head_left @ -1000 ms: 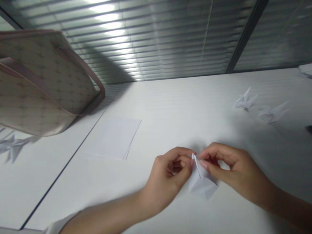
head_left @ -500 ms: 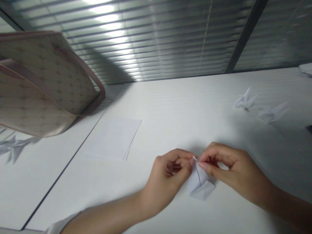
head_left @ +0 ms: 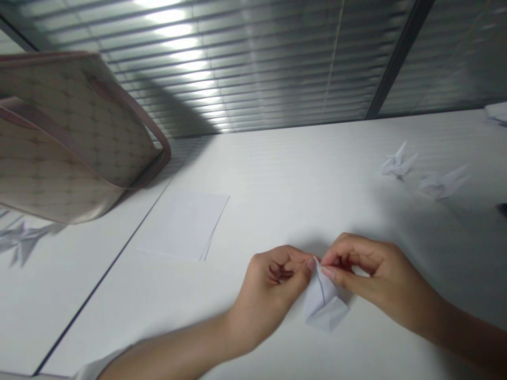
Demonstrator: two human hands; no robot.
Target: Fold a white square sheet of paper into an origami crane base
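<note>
A folded piece of white paper [head_left: 325, 311] is held just above the white table, its narrow tip pointing away from me. A dark crease line runs down its middle, and a folded flap shows at its near end. My left hand [head_left: 273, 295] pinches the tip from the left between thumb and index finger. From the right, my right hand [head_left: 368, 269] pinches the paper's edge close to the same tip. The fingertips of both hands nearly meet there and hide part of the tip.
Left of my hands lies a small stack of white paper sheets [head_left: 184, 224]. Two folded paper cranes, one [head_left: 398, 162] beside another [head_left: 443, 183], stand at the right. A beige handbag [head_left: 79, 137] stands at the left, with more folded paper [head_left: 21, 240] below it. Blinds [head_left: 257, 63] line the back.
The folded paper has shifted slightly down and tilted a little between my fingers. My right fingertips have moved slightly left, nearer the tip. Both hands keep their pinch.
</note>
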